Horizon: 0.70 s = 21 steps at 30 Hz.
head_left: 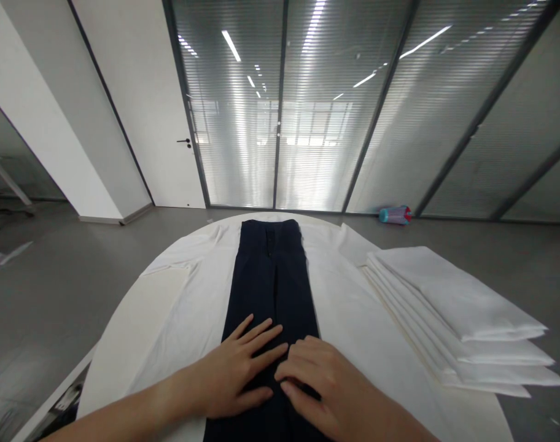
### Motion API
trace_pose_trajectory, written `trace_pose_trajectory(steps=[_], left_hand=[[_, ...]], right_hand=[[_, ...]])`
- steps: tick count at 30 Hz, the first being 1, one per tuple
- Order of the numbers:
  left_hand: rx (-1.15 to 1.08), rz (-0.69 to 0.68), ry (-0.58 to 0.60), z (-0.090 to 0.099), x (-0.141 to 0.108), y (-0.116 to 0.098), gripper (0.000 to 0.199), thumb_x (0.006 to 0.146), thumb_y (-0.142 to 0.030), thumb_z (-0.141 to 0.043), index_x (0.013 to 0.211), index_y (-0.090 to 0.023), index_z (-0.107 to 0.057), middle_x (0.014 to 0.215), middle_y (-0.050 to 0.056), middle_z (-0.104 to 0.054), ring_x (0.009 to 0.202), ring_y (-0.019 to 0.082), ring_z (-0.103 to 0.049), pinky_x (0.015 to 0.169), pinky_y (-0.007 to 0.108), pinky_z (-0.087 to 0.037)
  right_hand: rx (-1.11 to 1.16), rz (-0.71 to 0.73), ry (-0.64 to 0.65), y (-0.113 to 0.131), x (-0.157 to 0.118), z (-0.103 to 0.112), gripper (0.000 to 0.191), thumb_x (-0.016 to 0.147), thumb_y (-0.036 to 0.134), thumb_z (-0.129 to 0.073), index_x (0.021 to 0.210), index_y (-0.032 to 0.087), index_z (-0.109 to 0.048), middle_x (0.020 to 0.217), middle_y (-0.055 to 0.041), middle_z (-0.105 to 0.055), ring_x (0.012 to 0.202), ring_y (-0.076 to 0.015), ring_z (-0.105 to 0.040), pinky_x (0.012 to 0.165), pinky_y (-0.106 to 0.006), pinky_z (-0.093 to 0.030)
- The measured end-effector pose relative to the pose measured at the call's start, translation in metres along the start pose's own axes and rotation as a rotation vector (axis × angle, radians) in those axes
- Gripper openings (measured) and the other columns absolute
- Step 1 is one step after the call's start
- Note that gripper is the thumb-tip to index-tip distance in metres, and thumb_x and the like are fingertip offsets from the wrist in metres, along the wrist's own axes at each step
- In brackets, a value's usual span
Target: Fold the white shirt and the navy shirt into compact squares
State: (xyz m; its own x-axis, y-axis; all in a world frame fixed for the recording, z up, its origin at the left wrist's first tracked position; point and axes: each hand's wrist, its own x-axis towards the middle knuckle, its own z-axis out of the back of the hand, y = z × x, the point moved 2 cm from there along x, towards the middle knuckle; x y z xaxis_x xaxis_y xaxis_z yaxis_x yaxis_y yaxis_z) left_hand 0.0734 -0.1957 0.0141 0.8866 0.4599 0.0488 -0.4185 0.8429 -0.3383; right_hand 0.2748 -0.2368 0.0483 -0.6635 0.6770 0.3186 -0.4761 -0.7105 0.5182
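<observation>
Dark navy trousers [271, 282] lie lengthwise on a white garment [344, 294] with short sleeves, which is spread over a round white table [123, 344]. The waistband is at the far edge, and a dark button placket shows at its centre. My left hand [238, 368] rests on the trousers with its fingers spread, holding nothing. Beside it, my right hand [319, 380] touches the right part of the trouser legs, its fingers curled and close together. Whether fabric is pinched between its thumb and fingers is hard to make out.
A stack of folded white cloths [455, 307] sits at the table's right edge, its corners sticking out. Beyond the table, a blue and red packet [395, 215] lies on the grey floor by a glass partition. A white door [142, 104] stands at the back left.
</observation>
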Motion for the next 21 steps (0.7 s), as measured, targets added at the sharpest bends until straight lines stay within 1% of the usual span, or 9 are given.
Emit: trace_pose_trajectory(steps=[2,5,7,10,11,13,15,18,21], left_hand=[[-0.03,-0.001,0.042,0.0,-0.001,0.0,0.074,0.092,-0.041,-0.06,0.157,-0.025,-0.028,0.163,0.014,-0.025,0.151,0.035,-0.021,0.12,0.064,-0.016],[-0.089,-0.058,0.062,0.004,-0.003,-0.007,0.076,0.09,-0.043,-0.064,0.156,-0.027,-0.032,0.164,0.014,-0.021,0.151,0.037,-0.018,0.119,0.067,-0.012],[-0.142,-0.134,0.075,0.007,-0.003,-0.015,0.072,0.089,-0.043,-0.066,0.153,-0.027,-0.038,0.163,0.013,-0.027,0.151,0.036,-0.02,0.12,0.065,-0.011],[-0.169,-0.261,0.105,0.005,-0.001,-0.03,0.053,0.096,-0.03,-0.057,0.148,-0.025,-0.047,0.156,0.01,-0.041,0.147,0.029,-0.033,0.124,0.057,-0.012],[-0.164,-0.301,0.104,0.003,0.001,-0.035,0.048,0.098,-0.024,-0.053,0.145,-0.023,-0.05,0.153,0.01,-0.047,0.144,0.027,-0.038,0.125,0.053,-0.015],[-0.156,-0.352,0.071,-0.002,0.004,-0.042,0.042,0.098,-0.018,-0.049,0.139,-0.022,-0.057,0.144,0.01,-0.057,0.139,0.024,-0.046,0.124,0.045,-0.026],[-0.162,-0.354,0.025,-0.007,0.005,-0.045,0.038,0.096,-0.017,-0.051,0.132,-0.024,-0.062,0.136,0.008,-0.063,0.134,0.024,-0.051,0.118,0.039,-0.038],[-0.145,-0.324,-0.008,-0.014,0.003,-0.045,0.034,0.095,-0.019,-0.054,0.127,-0.027,-0.063,0.132,0.005,-0.066,0.128,0.024,-0.055,0.114,0.038,-0.042],[-0.132,-0.334,0.033,-0.021,-0.001,-0.041,0.028,0.095,-0.024,-0.056,0.12,-0.029,-0.065,0.121,0.003,-0.071,0.117,0.023,-0.062,0.11,0.037,-0.044]], right_hand=[[0.025,0.018,0.062,0.003,0.0,-0.001,0.011,0.091,0.015,-0.059,0.09,0.022,-0.068,0.083,-0.0005,-0.07,0.079,-0.0154,-0.062,0.079,-0.028,-0.045],[0.079,0.064,0.101,0.008,-0.001,-0.004,0.01,0.09,0.016,-0.061,0.092,0.022,-0.069,0.085,-0.0002,-0.072,0.081,-0.0147,-0.064,0.081,-0.027,-0.045],[0.088,0.096,0.059,0.009,-0.001,-0.005,0.013,0.092,0.015,-0.06,0.097,0.022,-0.069,0.091,-0.0015,-0.073,0.087,-0.0152,-0.065,0.085,-0.028,-0.045],[0.093,0.12,-0.016,0.008,-0.001,-0.006,0.019,0.094,0.015,-0.056,0.107,0.022,-0.068,0.096,-0.0029,-0.074,0.091,-0.0155,-0.065,0.088,-0.029,-0.045],[0.095,0.122,-0.025,0.008,-0.001,-0.006,0.021,0.094,0.015,-0.055,0.109,0.022,-0.068,0.096,-0.0027,-0.073,0.091,-0.0152,-0.065,0.087,-0.028,-0.045],[0.092,0.114,-0.021,0.006,-0.001,-0.007,0.022,0.095,0.015,-0.054,0.11,0.023,-0.067,0.095,-0.0016,-0.073,0.087,-0.0143,-0.065,0.084,-0.028,-0.046],[0.087,0.113,-0.02,0.006,-0.001,-0.009,0.021,0.095,0.016,-0.055,0.111,0.024,-0.067,0.094,-0.001,-0.073,0.085,-0.0142,-0.064,0.081,-0.028,-0.046],[0.094,0.125,0.0,0.006,-0.002,-0.011,0.019,0.096,0.019,-0.056,0.112,0.023,-0.066,0.096,-0.0013,-0.074,0.086,-0.0141,-0.065,0.082,-0.028,-0.045],[0.084,0.13,0.005,0.006,-0.001,-0.012,0.017,0.097,0.019,-0.055,0.11,0.022,-0.066,0.092,-0.0013,-0.073,0.084,-0.0138,-0.063,0.082,-0.028,-0.044]])
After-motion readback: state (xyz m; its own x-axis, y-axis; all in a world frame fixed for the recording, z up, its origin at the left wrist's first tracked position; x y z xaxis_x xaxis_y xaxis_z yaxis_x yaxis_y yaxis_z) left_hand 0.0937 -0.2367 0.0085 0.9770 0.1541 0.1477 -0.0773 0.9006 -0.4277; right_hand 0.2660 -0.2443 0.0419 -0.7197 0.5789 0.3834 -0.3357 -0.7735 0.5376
